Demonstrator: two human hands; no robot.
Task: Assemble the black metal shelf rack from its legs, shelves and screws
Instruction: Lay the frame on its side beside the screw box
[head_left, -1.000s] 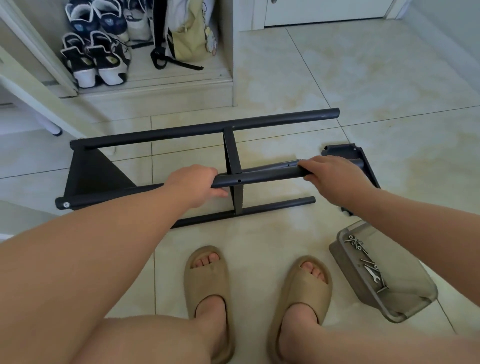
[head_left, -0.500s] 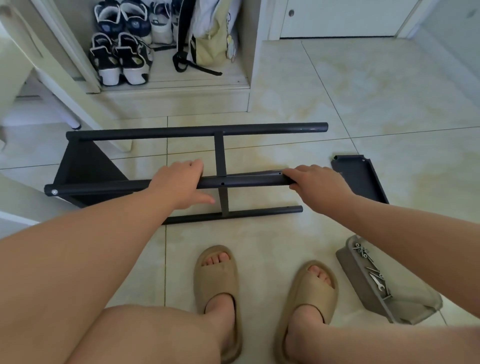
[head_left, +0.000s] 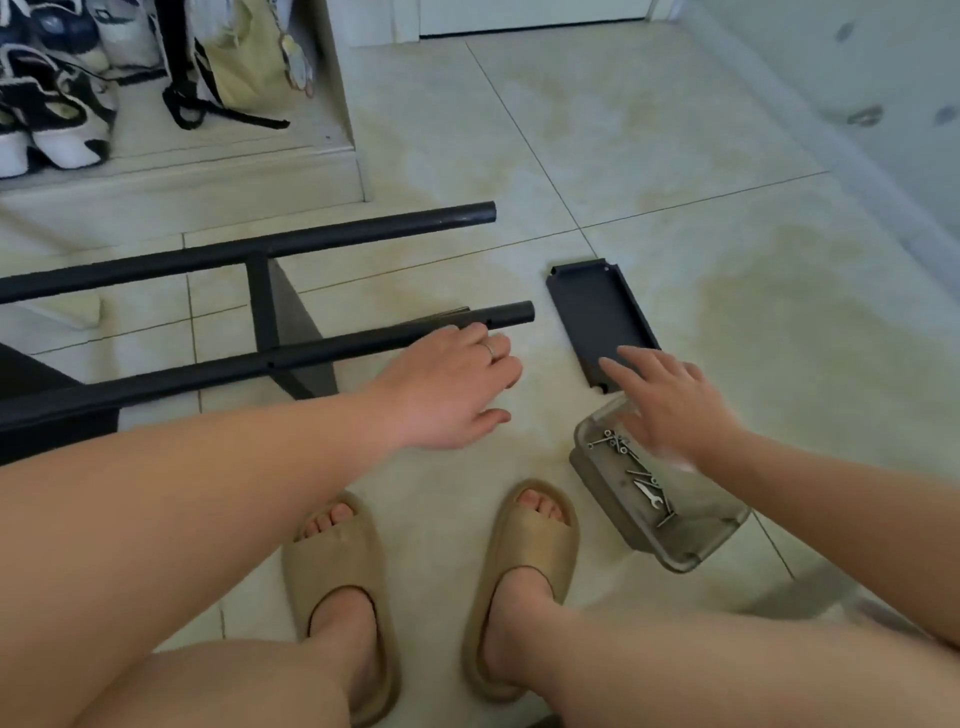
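The half-built black rack (head_left: 260, 364) lies on its side on the tiled floor, its round legs running left to right. My left hand (head_left: 452, 384) rests over the near leg close to its free end, fingers loosely curved and not clearly wrapped round the tube. A loose black shelf panel (head_left: 592, 306) lies flat to the right of the leg ends. My right hand (head_left: 670, 400) hovers with fingers spread, blurred, above the panel's near end and the grey tray (head_left: 675, 540), holding nothing. Screws and a small wrench (head_left: 649, 493) lie in that tray.
My two feet in tan slippers (head_left: 337, 571) stand just in front of the rack. A raised step with shoes (head_left: 52, 124) and a bag (head_left: 244, 57) is at the back left. A wall (head_left: 857, 104) runs along the right.
My right hand has let go of the near leg and moved right, over the shelf panel and tray. My left hand has slid right along the leg toward its end. The view has swung right.
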